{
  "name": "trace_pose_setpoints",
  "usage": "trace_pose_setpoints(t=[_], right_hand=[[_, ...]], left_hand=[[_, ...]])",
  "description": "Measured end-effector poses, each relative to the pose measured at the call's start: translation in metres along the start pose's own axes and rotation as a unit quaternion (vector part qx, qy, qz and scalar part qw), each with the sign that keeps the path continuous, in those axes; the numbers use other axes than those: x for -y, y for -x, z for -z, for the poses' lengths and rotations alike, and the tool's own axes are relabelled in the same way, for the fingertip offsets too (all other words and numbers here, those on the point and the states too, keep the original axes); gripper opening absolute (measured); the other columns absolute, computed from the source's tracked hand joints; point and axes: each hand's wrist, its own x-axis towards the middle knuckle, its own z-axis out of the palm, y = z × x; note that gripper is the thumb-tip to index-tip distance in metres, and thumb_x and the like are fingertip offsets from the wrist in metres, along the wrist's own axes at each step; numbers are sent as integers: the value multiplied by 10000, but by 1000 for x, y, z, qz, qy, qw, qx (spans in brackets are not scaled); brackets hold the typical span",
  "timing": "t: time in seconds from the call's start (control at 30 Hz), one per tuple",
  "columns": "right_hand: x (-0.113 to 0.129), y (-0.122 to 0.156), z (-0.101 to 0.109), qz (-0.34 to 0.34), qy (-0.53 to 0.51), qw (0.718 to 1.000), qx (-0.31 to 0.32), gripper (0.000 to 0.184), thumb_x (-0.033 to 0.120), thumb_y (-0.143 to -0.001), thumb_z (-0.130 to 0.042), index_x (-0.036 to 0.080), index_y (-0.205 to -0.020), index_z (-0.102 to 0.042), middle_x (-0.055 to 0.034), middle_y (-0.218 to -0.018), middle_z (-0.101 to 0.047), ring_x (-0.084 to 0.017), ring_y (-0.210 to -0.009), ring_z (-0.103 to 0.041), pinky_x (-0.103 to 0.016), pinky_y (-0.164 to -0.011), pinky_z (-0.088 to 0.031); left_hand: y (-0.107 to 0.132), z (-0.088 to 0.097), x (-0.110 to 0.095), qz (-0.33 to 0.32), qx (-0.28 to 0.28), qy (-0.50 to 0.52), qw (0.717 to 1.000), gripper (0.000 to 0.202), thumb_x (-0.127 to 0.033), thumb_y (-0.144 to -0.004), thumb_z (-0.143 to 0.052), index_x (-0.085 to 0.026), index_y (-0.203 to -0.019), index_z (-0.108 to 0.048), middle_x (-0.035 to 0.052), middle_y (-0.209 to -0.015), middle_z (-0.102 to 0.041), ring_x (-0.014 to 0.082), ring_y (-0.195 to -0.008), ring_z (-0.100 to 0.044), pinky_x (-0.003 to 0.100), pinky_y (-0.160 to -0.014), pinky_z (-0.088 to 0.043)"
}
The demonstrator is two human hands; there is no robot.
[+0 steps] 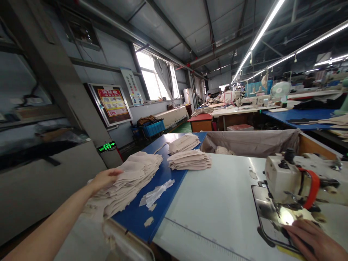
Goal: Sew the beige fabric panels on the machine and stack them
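My left hand [106,180] reaches to the upper left side of a tall stack of cream fabric pieces [138,170]; its fingers are stretched out and rest on the top layers. My right hand [315,237] is at the sewing machine [290,181], beside the lit needle area and the metal plate [265,206]. Its fingers are pressed together, and anything between them is hidden. Two smaller piles of cream fabric, a nearer one [189,160] and a farther one [183,142], lie across the table from the stack.
A thin white strip [156,194] and small scraps [149,221] lie on the blue board [136,224]. The pale tabletop [212,203] carries a printed ruler along its front. Behind it is a cloth-lined bin [250,141]. Other workstations and people stand farther back.
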Motion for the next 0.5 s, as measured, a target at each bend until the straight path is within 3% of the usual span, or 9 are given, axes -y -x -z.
trace_pose_setpoints(t=[0.17, 0.3, 0.43, 0.5], right_hand=[[-8, 13, -12, 14, -1, 1000, 6, 360, 435, -983, -439, 261, -910, -745, -28, -850, -743, -179, -808, -702, -226, -728, -567], [-11, 15, -15, 23, 9, 1000, -5, 348, 431, -980, -447, 257, -926, -744, -31, -867, -741, -179, -820, -696, -229, -740, -562], [-8, 11, -10, 28, 17, 999, -7, 351, 439, -976, -454, 256, -894, -741, -25, -846, -740, -174, -784, -698, -226, -707, -565], [-6, 8, -8, 23, 12, 1000, -5, 346, 431, -977, -452, 262, -894, -741, -21, -846, -742, -175, -784, -701, -226, -700, -567]], left_hand=[[1, 5, 10, -5, -4, -12, 1000, 256, 3, -621, -596, -128, -811, -707, -6, -918, -772, 166, -935, -679, 201, -843, -475], [-3, -1, 14, -17, -16, -43, 999, 201, -39, -650, -620, -154, -783, -716, -22, -929, -772, 163, -917, -678, 190, -821, -470], [-6, -1, 14, -38, -35, -76, 996, 91, -147, -727, -643, -185, -728, -726, -59, -796, -766, 144, -840, -684, 148, -738, -457], [-7, 3, 11, -40, -80, -100, 991, 116, -188, -762, -623, -187, -689, -713, -69, -678, -738, 143, -741, -677, 147, -666, -454]])
